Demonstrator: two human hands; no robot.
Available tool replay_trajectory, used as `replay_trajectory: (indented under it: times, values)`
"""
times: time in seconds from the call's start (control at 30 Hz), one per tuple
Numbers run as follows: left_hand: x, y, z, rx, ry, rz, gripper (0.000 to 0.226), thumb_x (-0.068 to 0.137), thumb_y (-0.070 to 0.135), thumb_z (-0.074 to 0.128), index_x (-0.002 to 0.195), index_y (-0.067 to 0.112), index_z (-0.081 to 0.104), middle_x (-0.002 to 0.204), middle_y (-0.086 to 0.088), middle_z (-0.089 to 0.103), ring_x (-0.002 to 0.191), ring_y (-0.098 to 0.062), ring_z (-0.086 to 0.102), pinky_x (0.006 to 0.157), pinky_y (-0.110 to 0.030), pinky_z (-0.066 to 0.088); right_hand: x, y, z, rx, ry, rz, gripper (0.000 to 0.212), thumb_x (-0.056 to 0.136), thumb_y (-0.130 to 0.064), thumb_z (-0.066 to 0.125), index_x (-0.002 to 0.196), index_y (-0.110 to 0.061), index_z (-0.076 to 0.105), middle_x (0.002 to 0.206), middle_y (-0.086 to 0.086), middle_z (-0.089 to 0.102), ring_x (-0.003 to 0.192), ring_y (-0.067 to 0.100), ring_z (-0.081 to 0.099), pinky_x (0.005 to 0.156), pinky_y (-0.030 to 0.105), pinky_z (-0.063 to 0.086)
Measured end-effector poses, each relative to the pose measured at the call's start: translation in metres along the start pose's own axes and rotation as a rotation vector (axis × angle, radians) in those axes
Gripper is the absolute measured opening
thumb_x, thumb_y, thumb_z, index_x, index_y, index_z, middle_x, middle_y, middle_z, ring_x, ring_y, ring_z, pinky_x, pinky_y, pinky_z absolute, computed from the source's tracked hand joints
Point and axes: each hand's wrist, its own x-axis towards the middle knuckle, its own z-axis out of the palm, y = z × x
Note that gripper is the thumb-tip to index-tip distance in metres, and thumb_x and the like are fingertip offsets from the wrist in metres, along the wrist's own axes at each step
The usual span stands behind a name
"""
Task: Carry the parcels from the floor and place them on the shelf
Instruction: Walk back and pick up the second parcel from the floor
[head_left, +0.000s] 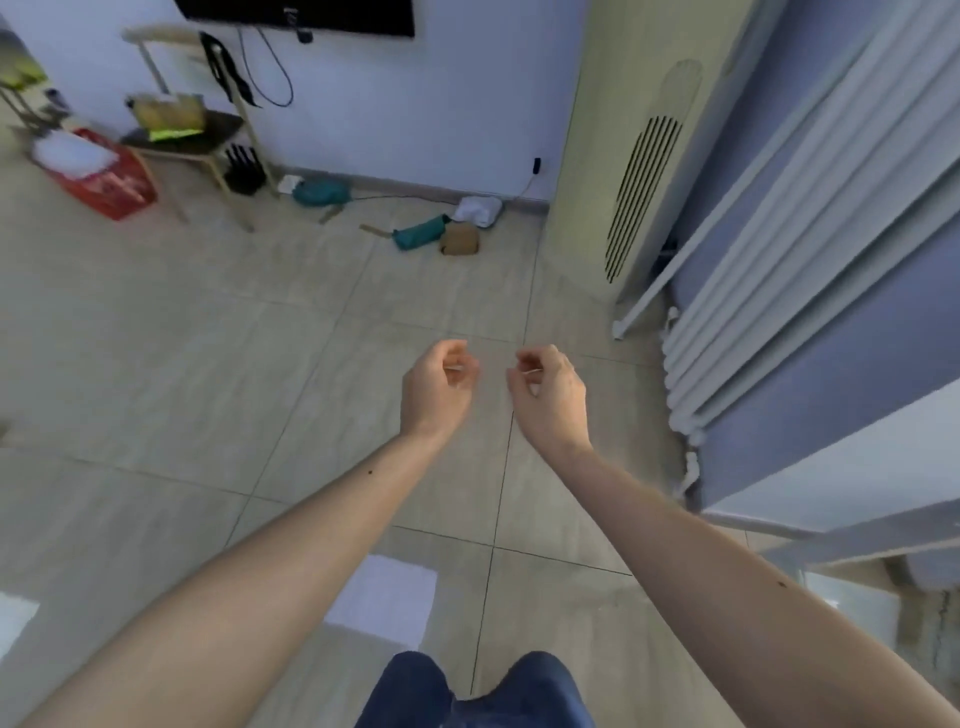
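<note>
Several parcels lie on the tiled floor by the far wall: a teal bag (421, 232), a brown packet (460, 240), a white parcel (479, 210) and another teal parcel (319, 192). A wooden shelf (182, 137) stands at the back left with a yellowish package on it. My left hand (439, 384) and my right hand (545, 387) are stretched out side by side over bare floor, well short of the parcels. Both hands hold nothing, with fingers loosely curled and apart.
A red basket (104, 179) with white stuff sits left of the shelf. A tall standing air conditioner (639, 150) and a white radiator (769, 249) line the right side. A white sheet (384, 600) lies on the floor near my legs. A cable runs along the wall.
</note>
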Motion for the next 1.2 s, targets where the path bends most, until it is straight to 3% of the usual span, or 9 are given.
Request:
replay_trajectory:
  times: [0.17, 0.33, 0.5, 0.6, 0.67, 0.77, 0.97, 1.1, 1.2]
  values:
    - [0.003, -0.058, -0.086, -0.043, 0.129, -0.116, 0.028, 0.090, 0.018, 0.066, 0.117, 0.007, 0.066, 0.099, -0.004, 0.070, 0.081, -0.015, 0.063, 0.081, -0.023, 0.048, -0.015, -0.044, 0.087, 0.024, -0.133, -0.076, 0.024, 0.090, -0.018, 0.060, 0.114, -0.017, 0.061, 0.105, 0.001, 0.066, 0.092, 0.016, 0.065, 0.086, 0.037, 0.051]
    - [0.003, -0.107, -0.161, -0.051, 0.289, -0.231, 0.027, 0.091, 0.017, 0.065, 0.116, 0.008, 0.066, 0.095, 0.002, 0.065, 0.081, -0.016, 0.063, 0.068, -0.011, 0.044, -0.027, -0.082, 0.165, 0.019, -0.316, -0.150, 0.027, 0.091, -0.019, 0.059, 0.118, -0.016, 0.059, 0.105, 0.002, 0.067, 0.091, 0.016, 0.065, 0.082, 0.032, 0.050]
    - [0.005, -0.148, -0.223, -0.110, 0.443, -0.361, 0.030, 0.091, 0.022, 0.064, 0.119, 0.011, 0.064, 0.101, 0.000, 0.068, 0.085, -0.014, 0.063, 0.081, -0.022, 0.046, -0.031, -0.119, 0.236, 0.016, -0.492, -0.222, 0.026, 0.093, -0.019, 0.057, 0.119, -0.016, 0.058, 0.103, -0.001, 0.064, 0.081, 0.006, 0.060, 0.063, 0.011, 0.041]
    - [0.014, -0.166, -0.257, -0.132, 0.526, -0.406, 0.030, 0.092, 0.022, 0.064, 0.121, 0.012, 0.063, 0.100, 0.003, 0.066, 0.084, -0.012, 0.061, 0.075, -0.017, 0.045, -0.026, -0.146, 0.276, 0.015, -0.579, -0.284, 0.026, 0.093, -0.019, 0.057, 0.119, -0.014, 0.058, 0.101, -0.002, 0.063, 0.080, 0.006, 0.059, 0.061, 0.005, 0.041]
    - [0.024, -0.177, -0.276, -0.140, 0.574, -0.427, 0.031, 0.092, 0.023, 0.063, 0.121, 0.013, 0.063, 0.099, 0.005, 0.065, 0.082, -0.009, 0.060, 0.069, -0.010, 0.043, -0.020, -0.165, 0.302, 0.022, -0.633, -0.317, 0.028, 0.092, -0.019, 0.057, 0.120, -0.015, 0.058, 0.101, -0.002, 0.063, 0.082, 0.009, 0.060, 0.065, 0.011, 0.042]
    - [0.041, -0.191, -0.303, -0.138, 0.612, -0.450, 0.033, 0.092, 0.023, 0.064, 0.123, 0.013, 0.062, 0.101, 0.005, 0.066, 0.083, -0.011, 0.061, 0.072, -0.016, 0.043, -0.011, -0.192, 0.337, 0.010, -0.694, -0.364, 0.030, 0.091, -0.021, 0.057, 0.120, -0.017, 0.057, 0.099, -0.003, 0.064, 0.086, 0.013, 0.064, 0.076, 0.030, 0.050]
    - [0.065, -0.225, -0.354, -0.169, 0.726, -0.534, 0.032, 0.092, 0.024, 0.064, 0.122, 0.015, 0.061, 0.107, 0.004, 0.068, 0.081, -0.009, 0.061, 0.059, -0.002, 0.039, -0.003, -0.233, 0.403, -0.033, -0.801, -0.426, 0.030, 0.091, -0.020, 0.058, 0.120, -0.016, 0.057, 0.101, -0.002, 0.066, 0.089, 0.017, 0.064, 0.083, 0.037, 0.052]
    - [0.073, -0.254, -0.393, -0.194, 0.768, -0.586, 0.033, 0.092, 0.025, 0.065, 0.123, 0.015, 0.061, 0.107, 0.004, 0.069, 0.079, -0.006, 0.060, 0.068, -0.016, 0.045, -0.011, -0.261, 0.453, -0.048, -0.876, -0.431, 0.029, 0.091, -0.021, 0.058, 0.120, -0.017, 0.056, 0.100, -0.003, 0.066, 0.091, 0.017, 0.064, 0.085, 0.038, 0.052]
    - [0.081, -0.280, -0.433, -0.200, 0.778, -0.612, 0.035, 0.091, 0.026, 0.065, 0.124, 0.014, 0.060, 0.112, 0.000, 0.070, 0.086, -0.014, 0.063, 0.075, -0.028, 0.051, -0.022, -0.286, 0.497, -0.037, -0.921, -0.430, 0.029, 0.091, -0.021, 0.057, 0.120, -0.018, 0.056, 0.100, -0.001, 0.067, 0.093, 0.017, 0.064, 0.086, 0.039, 0.053]
